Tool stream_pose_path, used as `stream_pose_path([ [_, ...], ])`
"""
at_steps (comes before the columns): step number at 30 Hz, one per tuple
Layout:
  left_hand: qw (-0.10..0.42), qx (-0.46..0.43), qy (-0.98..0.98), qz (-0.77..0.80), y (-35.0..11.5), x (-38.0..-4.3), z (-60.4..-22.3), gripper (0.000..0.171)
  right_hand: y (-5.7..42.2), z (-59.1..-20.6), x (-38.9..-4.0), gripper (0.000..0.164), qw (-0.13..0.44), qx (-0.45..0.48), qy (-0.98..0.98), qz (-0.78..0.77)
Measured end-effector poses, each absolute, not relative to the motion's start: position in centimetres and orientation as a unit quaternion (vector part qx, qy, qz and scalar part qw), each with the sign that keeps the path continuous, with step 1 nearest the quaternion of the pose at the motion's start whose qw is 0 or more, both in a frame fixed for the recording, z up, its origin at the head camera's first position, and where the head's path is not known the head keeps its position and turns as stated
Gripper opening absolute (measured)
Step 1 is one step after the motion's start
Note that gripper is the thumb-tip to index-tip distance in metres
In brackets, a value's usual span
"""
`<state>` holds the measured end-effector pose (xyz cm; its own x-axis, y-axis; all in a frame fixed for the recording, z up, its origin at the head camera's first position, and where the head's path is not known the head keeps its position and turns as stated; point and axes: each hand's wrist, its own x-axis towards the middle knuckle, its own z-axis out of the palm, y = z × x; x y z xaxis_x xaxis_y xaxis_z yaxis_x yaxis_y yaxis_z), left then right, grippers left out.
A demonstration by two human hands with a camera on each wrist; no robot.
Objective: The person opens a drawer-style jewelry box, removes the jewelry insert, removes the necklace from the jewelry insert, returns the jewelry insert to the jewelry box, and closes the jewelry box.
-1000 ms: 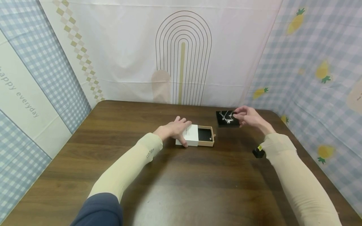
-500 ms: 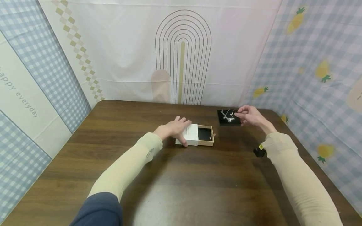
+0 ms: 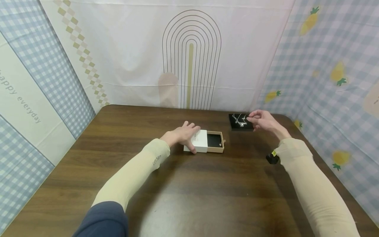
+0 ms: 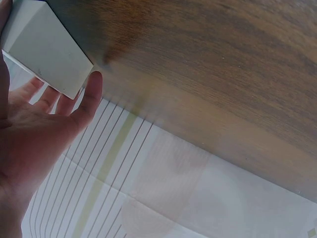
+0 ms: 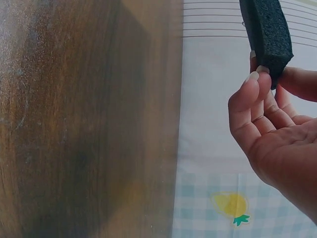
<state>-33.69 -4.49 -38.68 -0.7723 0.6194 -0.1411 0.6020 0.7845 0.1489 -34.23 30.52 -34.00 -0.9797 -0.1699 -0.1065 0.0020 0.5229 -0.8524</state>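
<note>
My left hand (image 3: 183, 134) grips the white sleeve of a jewelry box (image 3: 202, 142), thumb on the near side and fingers toward the far side. The box's kraft-brown drawer (image 3: 223, 146) is pulled partway out to the right, with a black lining and a small shiny spot inside. Toward the back right, my right hand (image 3: 262, 121) pinches the right edge of a black foam pad (image 3: 234, 126) carrying a silver chain necklace (image 3: 242, 124). In the right wrist view the pad's thick edge (image 5: 271, 34) shows between thumb and fingertips, while the necklace is mostly hidden.
The brown wooden table (image 3: 189, 191) ends at a white printed curtain (image 3: 130, 65) just behind the pad. Checked cloth with pineapples (image 3: 334, 98) hangs along the right side. A small black device (image 3: 272, 158) sits under the right wrist.
My right hand has moved slightly right and back with the foam pad and necklace, a little farther from the box. The left hand and the box stay put.
</note>
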Motion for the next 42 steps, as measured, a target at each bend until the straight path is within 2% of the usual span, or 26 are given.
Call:
stream_pose_path([
  [23,0.093,0.329,0.938,0.051,-4.5,-33.7,-38.7,0.097,31.4,-33.8,-33.9,0.028,0.087,-0.044,0.867,-0.488],
  [42,0.115,0.328,0.934,0.079,-4.8,-33.5,-38.4,0.1,31.7,-34.0,-33.9,0.029,0.087,-0.048,0.866,-0.491],
])
